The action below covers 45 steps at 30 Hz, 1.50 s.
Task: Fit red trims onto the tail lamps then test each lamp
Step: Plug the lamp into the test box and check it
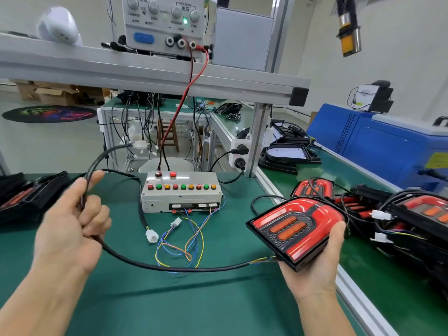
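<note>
- The left hand (72, 221) is raised above the green bench mat (169, 299), fingers curled round a black cable (155, 267) that loops up past the thumb and ends in a white connector (140, 143) in the air.
- The right hand (315, 263) cradles a tail lamp (297, 230) from underneath, fingertips wrapped over its far edge; the lamp is tilted, its red trim and two orange lenses facing up.
- The cable sags from the left hand across the mat to the lamp, thin coloured wires showing where it enters the housing.
- Behind the cable sits a grey test box (180, 192) with a row of red, green and orange buttons; loose coloured wires (184, 243) and a second white plug (152, 236) lie in front of it.
- More tail lamps (412, 214) with tangled leads are heaped to the right, and a dark lamp tray (26, 197) lies at the left edge.
- A power supply (164, 23) stands on the shelf above, its green light lit.
</note>
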{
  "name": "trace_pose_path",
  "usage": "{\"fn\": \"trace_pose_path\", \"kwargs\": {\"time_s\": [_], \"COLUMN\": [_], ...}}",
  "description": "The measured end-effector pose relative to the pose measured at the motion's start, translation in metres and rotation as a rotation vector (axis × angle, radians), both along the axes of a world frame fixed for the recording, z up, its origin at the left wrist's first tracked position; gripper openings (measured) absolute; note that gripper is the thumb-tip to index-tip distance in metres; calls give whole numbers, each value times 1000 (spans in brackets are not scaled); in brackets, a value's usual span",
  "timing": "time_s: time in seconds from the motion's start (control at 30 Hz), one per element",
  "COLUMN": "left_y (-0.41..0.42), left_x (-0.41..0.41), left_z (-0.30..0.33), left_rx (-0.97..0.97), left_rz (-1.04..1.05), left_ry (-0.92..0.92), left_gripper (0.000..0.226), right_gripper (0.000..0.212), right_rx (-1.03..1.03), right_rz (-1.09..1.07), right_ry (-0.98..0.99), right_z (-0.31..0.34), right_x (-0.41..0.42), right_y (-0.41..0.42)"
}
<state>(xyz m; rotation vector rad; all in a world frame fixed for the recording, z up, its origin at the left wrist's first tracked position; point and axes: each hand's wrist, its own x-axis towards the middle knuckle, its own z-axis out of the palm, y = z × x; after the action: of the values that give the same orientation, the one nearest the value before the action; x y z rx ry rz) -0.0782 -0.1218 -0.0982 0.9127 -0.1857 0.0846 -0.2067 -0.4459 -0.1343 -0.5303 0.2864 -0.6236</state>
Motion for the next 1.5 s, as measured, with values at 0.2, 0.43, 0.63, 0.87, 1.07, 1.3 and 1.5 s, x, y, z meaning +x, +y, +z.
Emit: {"fn": "trace_pose_path", "kwargs": {"time_s": [0.2,0.43,0.63,0.87,1.07,1.3,1.5], "left_y": [-35,-53,-58,-59,-62,-61,-61], "left_x": [-5,1,3,3,1,-2,1], "left_z": [-10,-35,-55,-64,-65,-64,-70], "left_rx": [66,293,338,316,315,316,357], "left_rz": [214,224,219,208,197,186,193], "left_ry": [-109,-270,-276,-275,-259,-270,-259], "left_gripper": [24,25,24,39,40,26,39], "right_gripper": [64,72,83,87,86,89,87], "right_rx": [-169,-134,-99,-77,-99,-128,-103], "right_rz": [51,7,-57,-62,-59,-39,-9], "right_ry": [-54,-25,-11,-82,-107,-99,-52], "right_z": [12,34,50,65,76,77,64], "right_x": [6,12,22,34,42,44,42], "right_y": [12,-2,-14,-22,-31,-34,-35]}}
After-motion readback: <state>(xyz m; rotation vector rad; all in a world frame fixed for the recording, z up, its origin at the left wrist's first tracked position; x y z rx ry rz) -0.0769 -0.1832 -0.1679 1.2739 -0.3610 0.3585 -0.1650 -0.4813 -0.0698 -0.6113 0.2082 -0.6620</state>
